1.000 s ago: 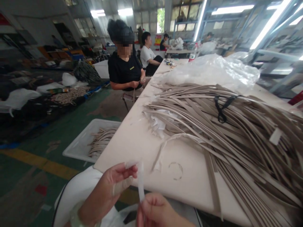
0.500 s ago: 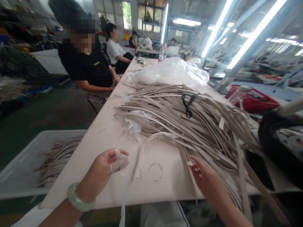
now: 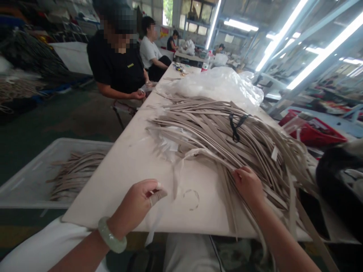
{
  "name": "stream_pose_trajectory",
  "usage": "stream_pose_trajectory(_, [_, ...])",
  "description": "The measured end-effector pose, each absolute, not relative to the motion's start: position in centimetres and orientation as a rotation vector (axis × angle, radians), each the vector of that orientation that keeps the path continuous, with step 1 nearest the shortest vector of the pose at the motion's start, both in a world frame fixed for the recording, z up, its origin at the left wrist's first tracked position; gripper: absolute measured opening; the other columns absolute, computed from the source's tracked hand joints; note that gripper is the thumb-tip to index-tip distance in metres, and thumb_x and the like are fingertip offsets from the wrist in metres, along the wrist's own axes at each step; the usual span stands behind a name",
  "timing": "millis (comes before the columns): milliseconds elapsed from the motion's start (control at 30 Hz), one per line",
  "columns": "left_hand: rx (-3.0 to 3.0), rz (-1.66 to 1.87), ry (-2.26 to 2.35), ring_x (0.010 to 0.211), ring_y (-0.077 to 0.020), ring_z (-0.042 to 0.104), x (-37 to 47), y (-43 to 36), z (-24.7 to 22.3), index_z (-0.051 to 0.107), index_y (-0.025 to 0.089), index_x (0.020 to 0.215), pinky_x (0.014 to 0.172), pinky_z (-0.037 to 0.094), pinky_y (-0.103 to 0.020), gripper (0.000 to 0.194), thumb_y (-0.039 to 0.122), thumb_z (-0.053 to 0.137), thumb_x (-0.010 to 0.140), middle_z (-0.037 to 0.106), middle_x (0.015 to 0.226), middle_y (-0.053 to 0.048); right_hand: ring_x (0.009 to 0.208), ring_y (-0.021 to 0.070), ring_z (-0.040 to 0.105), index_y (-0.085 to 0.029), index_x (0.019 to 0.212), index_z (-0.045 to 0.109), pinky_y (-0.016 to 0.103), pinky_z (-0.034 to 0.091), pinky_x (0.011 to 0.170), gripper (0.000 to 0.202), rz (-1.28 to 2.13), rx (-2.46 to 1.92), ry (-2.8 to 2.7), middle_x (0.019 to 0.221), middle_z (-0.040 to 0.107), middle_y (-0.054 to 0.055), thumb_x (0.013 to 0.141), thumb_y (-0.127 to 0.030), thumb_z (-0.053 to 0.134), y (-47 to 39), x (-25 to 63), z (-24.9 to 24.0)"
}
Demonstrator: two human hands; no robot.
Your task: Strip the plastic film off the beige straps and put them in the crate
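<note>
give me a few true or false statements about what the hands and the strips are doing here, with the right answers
1. The right hand rests on the heap of long beige flat strips on the white table. True.
2. The left hand pinches a thin translucent white strip that hangs past the table edge. True.
3. A red wristband sits on the left wrist. False: it is a pale green bangle.
4. The white plastic tray on the floor holds only crumpled bags. False: beige strips lie in it.
5. A black cord lies on the heap. True.
</note>
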State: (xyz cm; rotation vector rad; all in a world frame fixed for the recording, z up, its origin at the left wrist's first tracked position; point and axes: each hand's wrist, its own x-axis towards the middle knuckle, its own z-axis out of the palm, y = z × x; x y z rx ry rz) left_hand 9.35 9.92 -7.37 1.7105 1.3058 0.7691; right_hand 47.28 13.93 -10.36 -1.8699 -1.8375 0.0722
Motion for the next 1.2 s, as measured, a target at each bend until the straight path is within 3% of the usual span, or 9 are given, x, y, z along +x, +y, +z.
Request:
stream_pose_trajectory(233, [1.635,0.788,1.264,0.068,-0.0130,0.055,9.9,10.0,-7.9,0.065,0.015,0.071,0.064,0.041,-0.022,0.026,0.037,0.063,0.084,0.061,0.070,0.001,0.045,0.0115,0.036,-0.018,0.067,0.055,0.025,0.032,0.045,0.048,0.839,-1.699,-1.767,0.052,0.039,-0.003,0.093,-0.054,0.036,17.2,42.5,-5.6])
stream_pose_trajectory(300, [1.615,0.797,1.260,0.068,-0.0127,0.056,10.1,9.9,-7.8,0.067,0.015,0.073,0.064,0.042,-0.022,0.022,0.034,0.065,0.083,0.062,0.071,0.000,0.043,0.0084,0.033,-0.016,0.080,0.059,0.021,0.030,0.043,0.045,1.390,-1.510,-1.503,0.054,0.036,-0.006,0.090,-0.058,0.044,15.8,39.7,-5.9])
stream_pose_trajectory(400, [1.647,0.804,1.278,0.066,-0.0118,0.055,10.2,9.8,-7.3,0.069,0.015,0.071,0.062,0.040,-0.021,0.017,0.029,0.068,0.081,0.062,0.069,0.000,0.051,0.0065,0.044,-0.014,0.084,0.062,0.018,0.036,0.051,0.037,2.122,-1.170,-0.898,0.060,0.044,-0.004,0.081,-0.052,0.066,11.7,35.6,-7.9])
stream_pose_trajectory(467, [1.678,0.804,1.291,0.066,-0.0115,0.055,10.0,9.6,-7.1,0.070,0.015,0.070,0.061,0.039,-0.021,0.015,0.026,0.068,0.080,0.062,0.068,0.001,0.058,0.0069,0.050,-0.011,0.076,0.064,0.017,0.038,0.056,0.035,2.305,-1.024,-0.809,0.065,0.051,0.000,0.078,-0.045,0.073,8.8,33.6,-9.3])
stream_pose_trajectory(533, [1.713,0.801,1.308,0.066,-0.0114,0.054,9.6,9.5,-7.1,0.070,0.015,0.070,0.061,0.038,-0.021,0.014,0.024,0.068,0.081,0.061,0.067,0.001,0.053,0.0049,0.044,-0.011,0.072,0.066,0.016,0.035,0.053,0.035,2.374,-0.828,-0.803,0.058,0.048,-0.002,0.078,-0.045,0.074,7.0,32.5,-9.8])
stream_pose_trajectory(633, [1.777,0.801,1.323,0.066,-0.0113,0.053,9.1,9.3,-7.4,0.070,0.015,0.071,0.062,0.038,-0.022,0.015,0.025,0.068,0.082,0.059,0.066,0.001,0.035,0.0027,0.019,-0.019,0.076,0.069,0.015,0.025,0.039,0.031,2.249,-0.487,-0.709,0.041,0.025,-0.010,0.083,-0.049,0.068,6.9,32.1,-8.4])
stream_pose_trajectory(700, [1.815,0.804,1.319,0.066,-0.0114,0.053,8.8,9.2,-7.6,0.069,0.015,0.070,0.063,0.038,-0.022,0.016,0.026,0.069,0.082,0.058,0.066,0.001,0.030,0.0023,0.012,-0.025,0.078,0.069,0.014,0.022,0.035,0.026,1.958,-0.447,-0.728,0.038,0.021,-0.012,0.084,-0.050,0.066,8.0,32.1,-6.5])
stream_pose_trajectory(900, [1.898,0.827,1.305,0.068,-0.0113,0.055,8.7,9.1,-7.5,0.070,0.015,0.071,0.066,0.038,-0.021,0.016,0.025,0.067,0.084,0.061,0.067,0.000,0.034,0.0061,0.044,-0.019,0.081,0.073,0.016,0.030,0.032,0.012,0.938,-0.992,-1.164,0.045,0.056,-0.003,0.083,-0.030,0.070,9.3,30.6,-3.7])
stream_pose_trajectory(1200, [1.883,0.769,1.293,0.071,-0.0118,0.059,8.7,9.0,-7.5,0.072,0.017,0.074,0.068,0.039,-0.021,0.015,0.027,0.069,0.084,0.064,0.070,0.000,0.033,0.0068,0.045,-0.017,0.077,0.074,0.017,0.034,0.033,0.018,0.736,-1.222,-1.363,0.044,0.055,-0.003,0.083,-0.033,0.068,7.9,30.5,-4.5])
